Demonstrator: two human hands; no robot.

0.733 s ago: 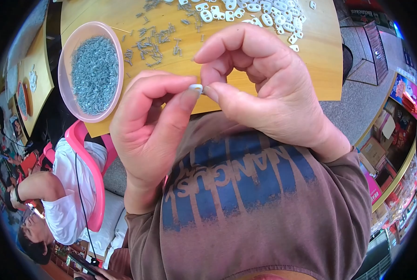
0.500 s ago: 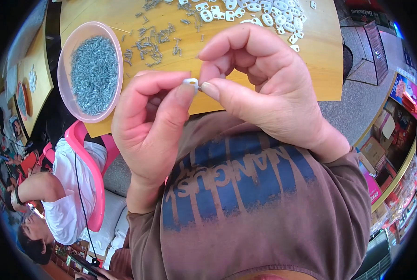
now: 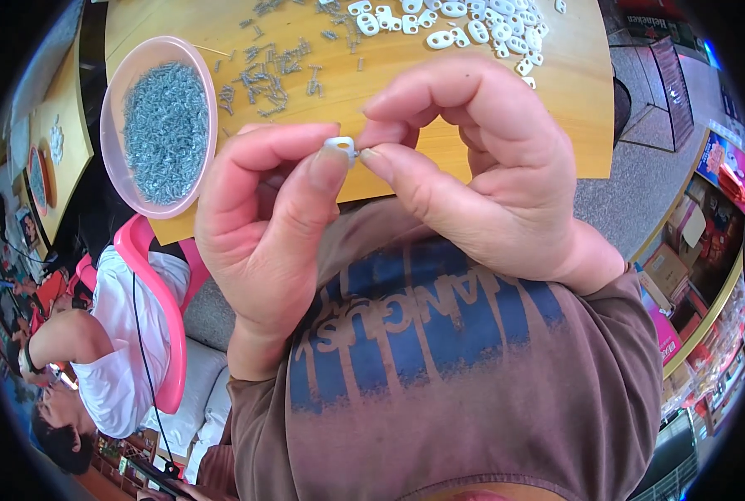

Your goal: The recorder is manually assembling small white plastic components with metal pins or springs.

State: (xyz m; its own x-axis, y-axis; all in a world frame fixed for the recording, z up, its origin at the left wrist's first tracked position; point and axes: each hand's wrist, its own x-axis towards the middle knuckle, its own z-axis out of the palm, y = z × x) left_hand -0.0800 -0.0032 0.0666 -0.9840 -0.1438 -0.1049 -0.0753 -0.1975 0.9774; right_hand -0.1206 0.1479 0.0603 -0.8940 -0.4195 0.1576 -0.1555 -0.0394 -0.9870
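White piece (image 3: 339,140) (small) in left hand (image 3: 265,219)

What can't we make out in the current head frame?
Head view:
White part, lower side: hidden by thumb of left hand.
Grey piece: mostly covered by fingers of right hand.
White pile: cut off by top edge.
Metal bits in pink bowl: too small to tell apart.

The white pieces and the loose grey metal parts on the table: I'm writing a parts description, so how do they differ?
The white pieces are broad and rounded, many with visible holes; the metal parts are thin and narrow.
The white pieces are crowded together toward the right; the metal parts are scattered more loosely, nearer the pink bowl.
Both lie on the wooden table.
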